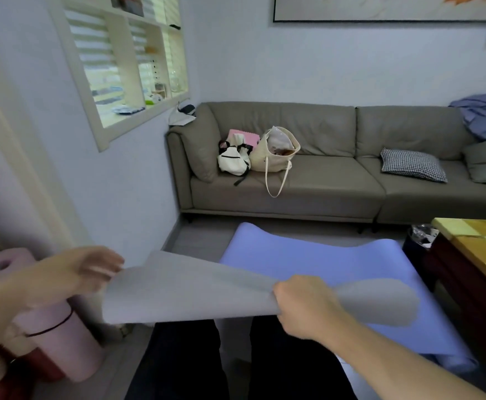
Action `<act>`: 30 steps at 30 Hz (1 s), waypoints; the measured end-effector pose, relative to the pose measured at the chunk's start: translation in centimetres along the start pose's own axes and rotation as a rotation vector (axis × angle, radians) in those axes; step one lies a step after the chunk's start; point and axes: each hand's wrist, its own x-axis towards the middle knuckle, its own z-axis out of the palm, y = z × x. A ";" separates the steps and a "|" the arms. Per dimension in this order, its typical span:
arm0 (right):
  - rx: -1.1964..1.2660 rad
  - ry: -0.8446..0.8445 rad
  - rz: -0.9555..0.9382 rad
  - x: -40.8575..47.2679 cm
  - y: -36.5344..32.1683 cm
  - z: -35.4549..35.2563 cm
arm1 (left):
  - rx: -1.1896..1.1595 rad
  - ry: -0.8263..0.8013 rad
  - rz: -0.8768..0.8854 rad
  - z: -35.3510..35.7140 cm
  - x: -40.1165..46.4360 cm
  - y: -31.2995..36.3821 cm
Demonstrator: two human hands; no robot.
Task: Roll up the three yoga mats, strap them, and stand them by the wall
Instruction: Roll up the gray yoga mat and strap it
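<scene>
A blue yoga mat lies unrolled on the floor in front of the sofa. Its near end is lifted and folded back, showing a grey underside. My left hand pinches the left corner of that lifted end. My right hand grips its near edge further right. At the left wall a pink rolled mat stands upright with a dark strap around it. A dark red rolled mat shows low beside it, partly hidden by my left arm.
A grey sofa along the back wall carries two bags and a checked cushion. A wooden table stands at the right, with a dark bin beside it. My dark-trousered legs are below the lifted mat.
</scene>
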 end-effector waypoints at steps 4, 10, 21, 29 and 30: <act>0.019 -0.098 -0.019 1.3 -4.5 0.8 | 0.445 0.165 0.362 7.6 -1.8 7.9; 0.069 -0.085 -0.117 2.1 -8.6 2.0 | 1.171 -0.009 0.293 23.5 0.4 1.8; -0.021 0.068 0.029 -3.8 -2.2 7.6 | 1.232 0.000 0.209 25.7 1.8 0.5; -0.056 -0.040 0.152 -4.8 0.7 7.7 | 1.184 -0.105 0.237 26.0 2.3 3.0; -0.061 -0.031 0.165 -4.6 0.6 7.6 | 1.192 -0.009 0.305 26.2 2.0 2.6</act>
